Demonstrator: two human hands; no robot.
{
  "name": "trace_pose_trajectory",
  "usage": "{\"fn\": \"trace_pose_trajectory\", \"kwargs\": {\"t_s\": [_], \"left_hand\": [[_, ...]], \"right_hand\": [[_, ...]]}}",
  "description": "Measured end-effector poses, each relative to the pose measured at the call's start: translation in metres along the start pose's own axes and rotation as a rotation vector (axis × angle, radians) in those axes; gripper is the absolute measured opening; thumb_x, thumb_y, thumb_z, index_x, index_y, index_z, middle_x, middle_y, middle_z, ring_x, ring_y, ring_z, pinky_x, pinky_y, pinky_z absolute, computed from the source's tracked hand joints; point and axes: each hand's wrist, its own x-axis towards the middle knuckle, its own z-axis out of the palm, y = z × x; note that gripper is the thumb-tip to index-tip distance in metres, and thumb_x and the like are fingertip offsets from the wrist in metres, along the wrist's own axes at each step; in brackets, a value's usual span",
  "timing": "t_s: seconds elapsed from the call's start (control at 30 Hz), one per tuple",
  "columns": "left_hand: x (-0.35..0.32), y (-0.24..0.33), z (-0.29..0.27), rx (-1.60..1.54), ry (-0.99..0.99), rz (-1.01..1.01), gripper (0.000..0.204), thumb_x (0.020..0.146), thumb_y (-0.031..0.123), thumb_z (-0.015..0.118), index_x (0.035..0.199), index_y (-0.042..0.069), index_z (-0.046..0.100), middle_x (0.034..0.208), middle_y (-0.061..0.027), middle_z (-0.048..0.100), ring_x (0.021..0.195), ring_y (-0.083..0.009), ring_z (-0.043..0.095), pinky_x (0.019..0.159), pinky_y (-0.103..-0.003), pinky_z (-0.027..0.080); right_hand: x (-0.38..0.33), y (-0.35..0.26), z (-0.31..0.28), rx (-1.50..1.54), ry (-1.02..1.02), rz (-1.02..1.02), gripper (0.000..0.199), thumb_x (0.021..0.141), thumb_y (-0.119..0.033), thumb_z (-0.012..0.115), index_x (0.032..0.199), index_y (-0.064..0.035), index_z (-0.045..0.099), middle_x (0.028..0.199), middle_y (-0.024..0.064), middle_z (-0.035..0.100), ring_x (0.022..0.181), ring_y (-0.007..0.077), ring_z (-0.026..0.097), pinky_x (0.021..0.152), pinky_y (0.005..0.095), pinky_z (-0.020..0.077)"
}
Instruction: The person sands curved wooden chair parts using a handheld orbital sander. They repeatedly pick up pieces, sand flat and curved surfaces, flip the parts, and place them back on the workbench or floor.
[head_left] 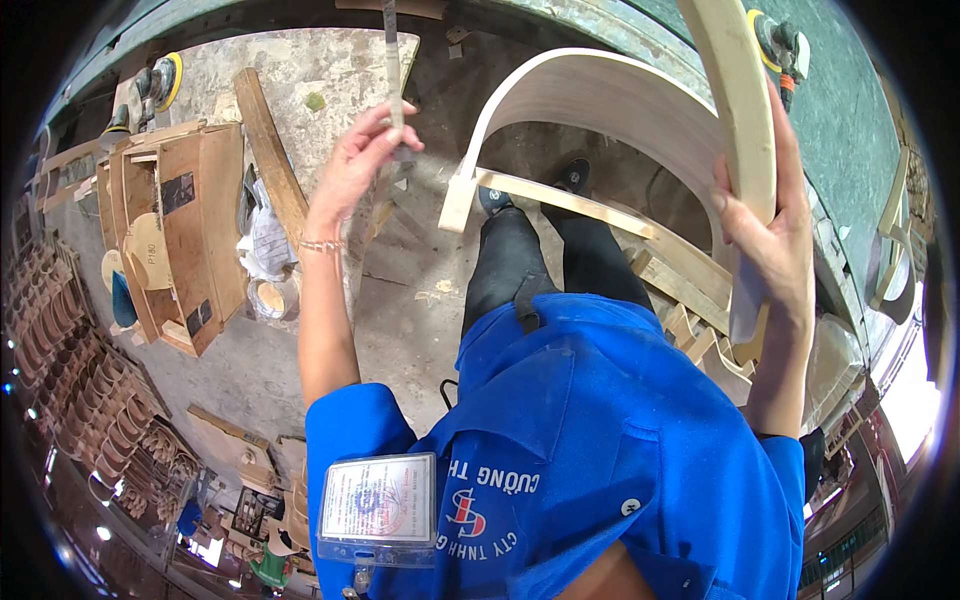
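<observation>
My left hand (355,165) is raised at left of centre, its fingers pinching the lower end of a narrow grey flat strip (391,45). The strip stands nearly upright and its upper end runs out of view; its kind is unclear. On the right, my right hand (775,225) wraps round a thick, pale curved wooden bar (738,90), thumb on the near side. Beside the bar arches a bent wooden panel (600,95), with a straight wooden rail (590,205) across its open side. These look like one chair frame, though their joint is partly hidden.
At left, a worktable (330,60) bears a wooden plank (270,140), a wooden box (190,225) with round sanding discs, and an orbital sander (160,80). Another sander (785,50) lies on the green surface (850,130) at right. Stacked curved wooden parts (110,430) stand lower left.
</observation>
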Motion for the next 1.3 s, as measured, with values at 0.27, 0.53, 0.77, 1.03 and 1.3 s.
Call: {"fn": "trace_pose_trajectory", "kwargs": {"t_s": [0.27, 0.53, 0.77, 1.03, 1.3], "left_hand": [[0.007, -0.002, 0.06, -0.07, -0.195, 0.02, 0.028, 0.096, 0.019, 0.053, 0.122, 0.01, 0.057, 0.09, 0.0025, 0.064, 0.08, -0.0053, 0.054, 0.067, -0.02, 0.042], [0.009, -0.006, 0.058, -0.034, -0.236, 0.046, 0.028, 0.096, 0.016, 0.051, 0.122, 0.01, 0.058, 0.09, 0.0045, 0.063, 0.079, -0.0021, 0.052, 0.068, -0.019, 0.041], [0.007, -0.01, 0.053, -0.088, -0.151, 0.06, 0.028, 0.095, 0.018, 0.053, 0.121, 0.009, 0.059, 0.095, 0.0009, 0.066, 0.091, -0.0065, 0.058, 0.08, -0.022, 0.044], [0.004, -0.002, 0.05, -0.055, -0.161, 0.007, 0.031, 0.094, 0.023, 0.054, 0.122, 0.011, 0.057, 0.097, -0.0012, 0.067, 0.095, -0.0094, 0.059, 0.084, -0.026, 0.044], [0.008, -0.007, 0.047, -0.087, -0.236, 0.023, 0.031, 0.094, 0.024, 0.054, 0.122, 0.011, 0.056, 0.097, -0.001, 0.067, 0.097, -0.0104, 0.06, 0.083, -0.026, 0.046]], "right_hand": [[-0.005, 0.003, 0.01, 0.132, -0.05, 0.009, 0.085, 0.065, -0.017, 0.062, 0.145, -0.0129, 0.034, 0.127, 0.01, 0.05, 0.089, 0.0122, 0.057, 0.084, 0.0282, 0.0507], [-0.007, 0.019, 0.0, 0.074, -0.019, 0.014, 0.086, 0.064, -0.015, 0.06, 0.146, -0.0155, 0.033, 0.12, 0.008, 0.053, 0.083, 0.0122, 0.058, 0.074, 0.0281, 0.0512], [-0.015, 0.014, 0.004, 0.122, -0.053, 0.052, 0.088, 0.063, -0.016, 0.061, 0.146, -0.0151, 0.032, 0.114, 0.0085, 0.055, 0.078, 0.0126, 0.057, 0.067, 0.0275, 0.051], [-0.024, 0.012, 0.006, 0.214, -0.126, 0.121, 0.083, 0.069, -0.015, 0.063, 0.146, -0.0108, 0.032, 0.144, 0.0081, 0.036, 0.096, 0.0112, 0.05, 0.081, 0.027, 0.0459], [-0.027, 0.016, 0.007, 0.167, -0.115, 0.108, 0.084, 0.067, -0.011, 0.06, 0.146, -0.012, 0.033, 0.147, 0.0076, 0.033, 0.101, 0.0135, 0.051, 0.085, 0.0286, 0.0462]]}}
